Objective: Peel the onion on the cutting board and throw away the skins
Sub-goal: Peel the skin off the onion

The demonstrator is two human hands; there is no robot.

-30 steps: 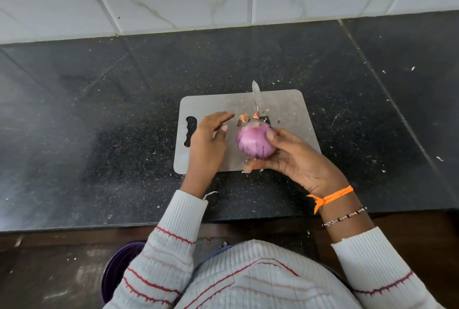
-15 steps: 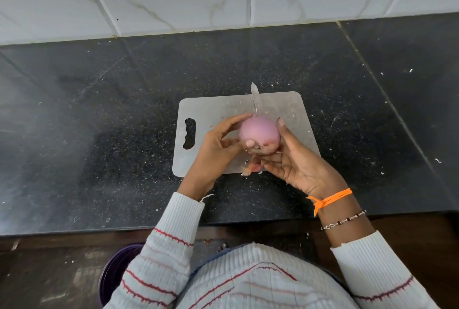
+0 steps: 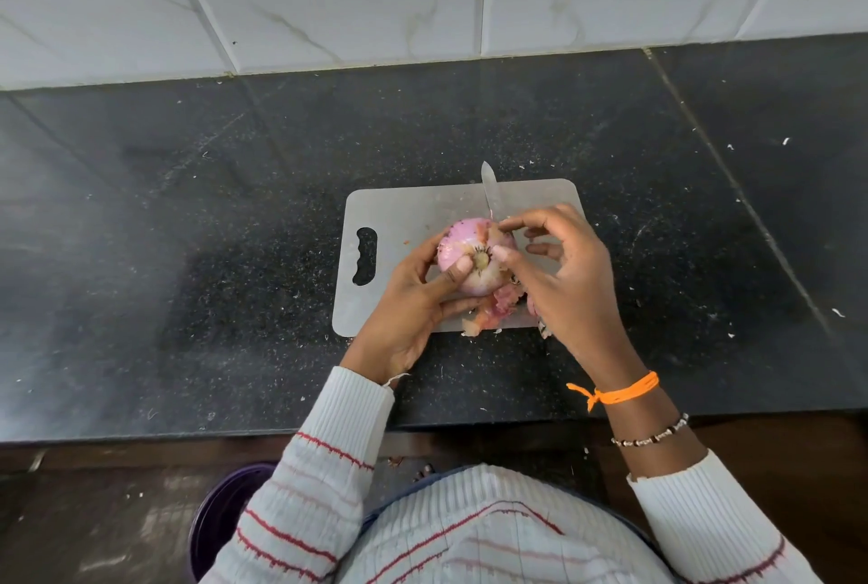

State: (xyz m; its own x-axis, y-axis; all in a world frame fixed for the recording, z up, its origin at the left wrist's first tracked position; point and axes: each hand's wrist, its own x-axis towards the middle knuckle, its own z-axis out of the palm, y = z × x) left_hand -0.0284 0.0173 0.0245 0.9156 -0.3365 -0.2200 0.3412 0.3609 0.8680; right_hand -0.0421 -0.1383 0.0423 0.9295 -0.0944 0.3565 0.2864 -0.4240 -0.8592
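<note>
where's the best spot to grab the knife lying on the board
Probably the handle, though it is hidden. Only the knife blade shows, its tip past the cutting board's far edge, the rest running back under the right hand and onion. Come from the near side once the right hand lifts, fingers wrapping the handle, away from the bare blade.

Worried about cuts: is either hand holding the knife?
No: the knife lies on the cutting board; both hands grip the onion.

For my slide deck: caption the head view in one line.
Left hand holds an onion over the cutting board while the right hand picks at its skin.
</note>
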